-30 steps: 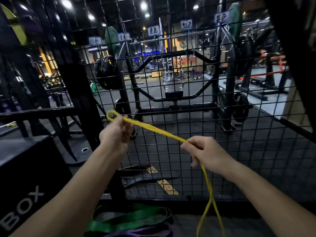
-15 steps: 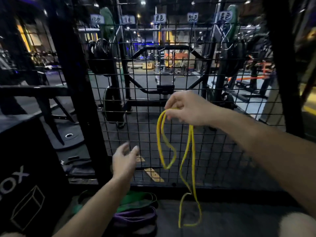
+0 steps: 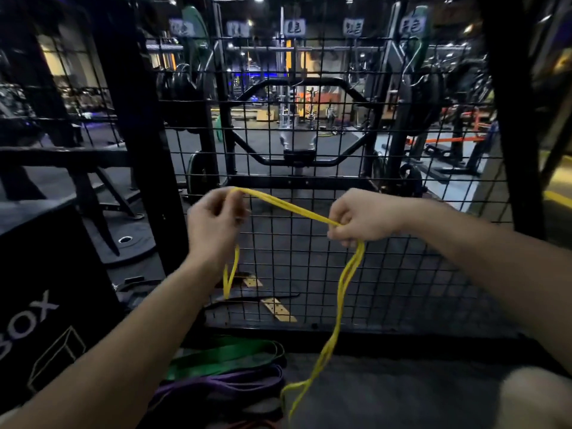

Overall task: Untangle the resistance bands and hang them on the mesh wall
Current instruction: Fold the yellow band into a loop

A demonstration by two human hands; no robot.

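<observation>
A thin yellow resistance band [image 3: 291, 209] stretches between both hands in front of the black mesh wall [image 3: 309, 252]. My left hand [image 3: 213, 224] pinches its left end, and a short loop hangs below that hand. My right hand [image 3: 359, 221] grips the band at the other side, and a long doubled loop drops from it almost to the floor. On the floor below lie a green band [image 3: 226, 356] and a purple band [image 3: 223, 382], piled together against the foot of the mesh.
A black plyo box [image 3: 46, 289] marked BOX stands at the left. A thick black post [image 3: 133, 119] frames the mesh on the left, another post [image 3: 510, 113] on the right. Small labels [image 3: 294, 26] hang along the mesh top. Behind the mesh are racks and weight plates.
My left hand rose from below and took hold of the yellow band. The band, which hung from my right hand alone, is now spread between both hands.
</observation>
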